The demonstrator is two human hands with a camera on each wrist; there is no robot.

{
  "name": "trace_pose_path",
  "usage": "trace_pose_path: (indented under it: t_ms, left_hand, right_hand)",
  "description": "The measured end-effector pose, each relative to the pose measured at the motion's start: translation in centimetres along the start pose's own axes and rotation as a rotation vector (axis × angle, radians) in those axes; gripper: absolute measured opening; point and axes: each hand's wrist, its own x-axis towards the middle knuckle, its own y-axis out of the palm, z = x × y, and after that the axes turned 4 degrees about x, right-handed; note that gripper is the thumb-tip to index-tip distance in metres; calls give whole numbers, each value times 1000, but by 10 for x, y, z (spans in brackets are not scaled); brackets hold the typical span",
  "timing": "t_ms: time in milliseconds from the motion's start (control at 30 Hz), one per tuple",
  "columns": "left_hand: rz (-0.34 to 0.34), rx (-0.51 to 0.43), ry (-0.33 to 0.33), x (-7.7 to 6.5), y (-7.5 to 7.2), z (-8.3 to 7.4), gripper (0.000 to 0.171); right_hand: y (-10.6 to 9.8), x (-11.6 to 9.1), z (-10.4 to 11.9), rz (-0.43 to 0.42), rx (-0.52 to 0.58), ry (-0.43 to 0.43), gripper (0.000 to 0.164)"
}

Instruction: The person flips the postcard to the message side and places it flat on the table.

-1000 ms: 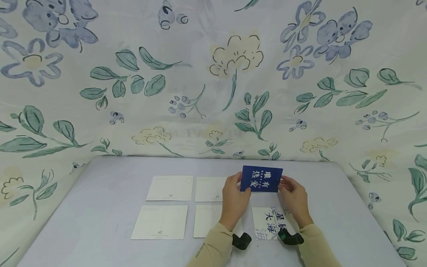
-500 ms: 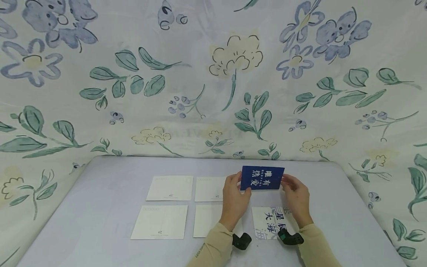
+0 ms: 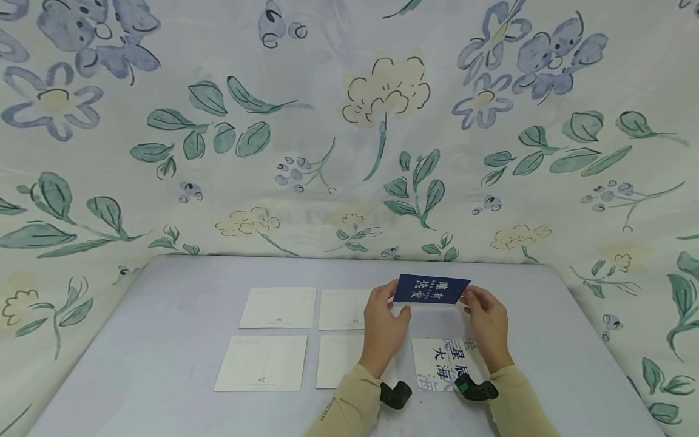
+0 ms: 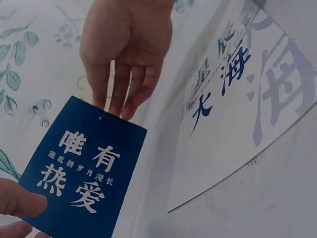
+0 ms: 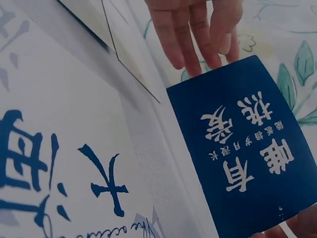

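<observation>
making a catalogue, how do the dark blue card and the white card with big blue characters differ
The dark blue card has white characters; the white card has blue ones. The dark blue card tilts, held up between left hand and right hand; the white card lies flat on the table. Both bear Chinese characters.

Four postcards (image 3: 278, 308) lie in two rows on the table (image 3: 147, 364); nearer its right edge lies a fifth card (image 3: 428, 367), behind it a held card (image 3: 431, 289)
</observation>
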Motion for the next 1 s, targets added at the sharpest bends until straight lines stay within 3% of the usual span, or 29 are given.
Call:
trace_pose_path:
  t_ms: [433,767,1000]
  left_hand:
    - [-24,-9,-11,0,-1,1,41]
    - [-56,-41,-20,1,-2,2,31]
    - [-49,-46,-40,2,-2,2,30]
  right_hand:
    - [2,-2,2,-41,42,3,40]
    - [1,-1,1,-43,55,4,59]
    - [0,0,2,-31,90,28,56]
